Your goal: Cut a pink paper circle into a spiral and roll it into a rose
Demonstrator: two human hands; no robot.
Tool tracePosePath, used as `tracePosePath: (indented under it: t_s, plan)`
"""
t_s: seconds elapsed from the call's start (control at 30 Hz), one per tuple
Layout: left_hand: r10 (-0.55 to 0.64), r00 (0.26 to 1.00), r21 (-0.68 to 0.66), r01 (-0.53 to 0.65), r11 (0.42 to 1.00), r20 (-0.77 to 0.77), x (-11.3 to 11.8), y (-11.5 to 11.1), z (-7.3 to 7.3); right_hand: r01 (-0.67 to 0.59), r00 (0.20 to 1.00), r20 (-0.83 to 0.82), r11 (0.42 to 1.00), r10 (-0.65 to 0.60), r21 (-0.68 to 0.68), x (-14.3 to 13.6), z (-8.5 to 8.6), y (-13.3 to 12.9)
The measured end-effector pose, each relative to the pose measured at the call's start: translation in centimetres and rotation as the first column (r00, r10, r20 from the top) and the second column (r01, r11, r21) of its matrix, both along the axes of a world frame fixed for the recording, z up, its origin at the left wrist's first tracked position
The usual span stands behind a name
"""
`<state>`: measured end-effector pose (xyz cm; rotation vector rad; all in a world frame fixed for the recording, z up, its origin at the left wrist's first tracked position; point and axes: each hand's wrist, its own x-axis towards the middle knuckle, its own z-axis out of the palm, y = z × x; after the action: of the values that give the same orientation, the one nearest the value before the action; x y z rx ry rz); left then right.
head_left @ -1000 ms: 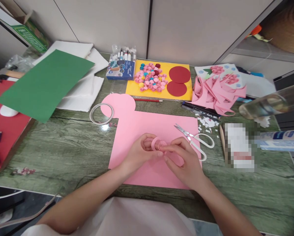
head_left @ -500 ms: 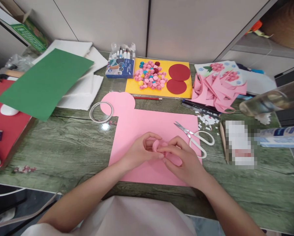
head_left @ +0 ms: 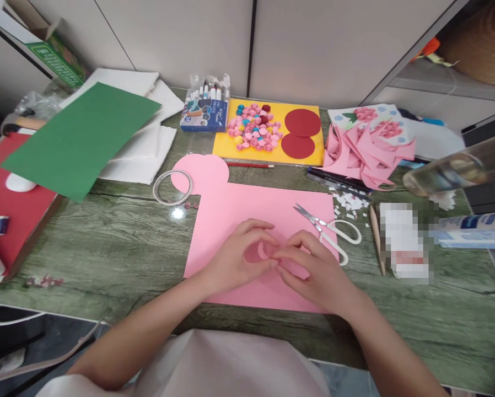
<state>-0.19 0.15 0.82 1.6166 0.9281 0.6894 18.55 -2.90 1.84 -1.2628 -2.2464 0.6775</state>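
Observation:
Above a pink paper sheet [head_left: 231, 226], my left hand [head_left: 241, 256] and my right hand [head_left: 313, 270] meet fingertip to fingertip. Both pinch a small curled pink paper strip [head_left: 263, 251], mostly covered by the fingers. Scissors [head_left: 324, 226] with white handles lie partly open on the sheet's right side, close to my right hand. A pink paper piece with rounded lobes [head_left: 202, 171] sits at the sheet's upper left corner, and a roll of tape [head_left: 155, 190] rests partly over it.
Rolled paper flowers [head_left: 253, 129] and two dark red circles [head_left: 302, 122] lie on yellow paper [head_left: 268, 157]. Pink scraps [head_left: 367, 151] are piled at the back right. Green paper [head_left: 82, 143] covers white sheets at left. A marker box [head_left: 204, 114] stands behind.
The fingers of both hands have shifted slightly around the pink strip, and less of it shows now. The view has moved a little; the other things stay in place.

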Motion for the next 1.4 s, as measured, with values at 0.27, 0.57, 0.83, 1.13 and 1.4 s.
tracePosePath:
  t_s: [0.27, 0.57, 0.83, 1.13, 1.4]
  plan:
    - [-0.021, 0.998, -0.140, 0.029, 0.990, 0.061, 0.2, -0.1, 0.0, -0.010, 1.000, -0.014, 0.993, 0.012, 0.119, -0.1, 0.1, 0.2]
    - [0.140, 0.960, -0.635, 0.048, 0.771, 0.242, 0.8, -0.6, -0.5, 0.097, 0.995, -0.036, 0.974, -0.092, 0.204, -0.3, -0.5, 0.0]
    - [0.154, 0.963, -0.665, 0.034, 0.746, 0.222, 0.5, -0.2, -0.9, 0.057, 0.994, -0.090, 0.998, -0.061, -0.036, -0.1, 0.1, 0.2]
    - [0.142, 0.971, -0.659, 0.022, 0.752, 0.195, 0.8, -0.4, -0.6, 0.066, 0.997, -0.042, 0.997, -0.065, 0.033, -0.1, -0.3, 0.2]
    - [0.204, 0.936, -0.726, 0.074, 0.683, 0.287, 0.9, -0.7, -1.1, 0.135, 0.988, -0.089, 0.990, -0.130, 0.052, -0.4, -0.6, 0.2]
